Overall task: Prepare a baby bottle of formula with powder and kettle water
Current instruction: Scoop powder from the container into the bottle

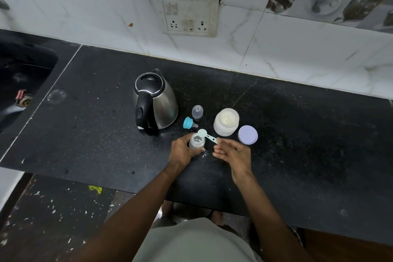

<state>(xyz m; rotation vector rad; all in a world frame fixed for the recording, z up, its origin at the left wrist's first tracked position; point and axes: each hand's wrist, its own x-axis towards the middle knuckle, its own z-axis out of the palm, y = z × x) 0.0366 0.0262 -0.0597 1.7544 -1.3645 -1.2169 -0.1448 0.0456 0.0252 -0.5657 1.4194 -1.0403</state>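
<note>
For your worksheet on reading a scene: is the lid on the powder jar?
No. The jar stands open with powder showing, and its lid lies flat on the counter beside it.

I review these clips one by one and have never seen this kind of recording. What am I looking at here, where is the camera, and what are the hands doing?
There is no machine: a person wears a wide-angle camera on the head, so the single picture looks down along their own arms onto a black counter.

The left hand grips an open baby bottle with some powder inside. The right hand pinches the handle of a measuring scoop, whose bowl sits by the bottle's mouth.

Behind them stand a steel kettle, an open jar of powder with its round lid lying beside it, the bottle's blue-ringed teat on its side, and a clear cap. A sink is at far left.
</note>
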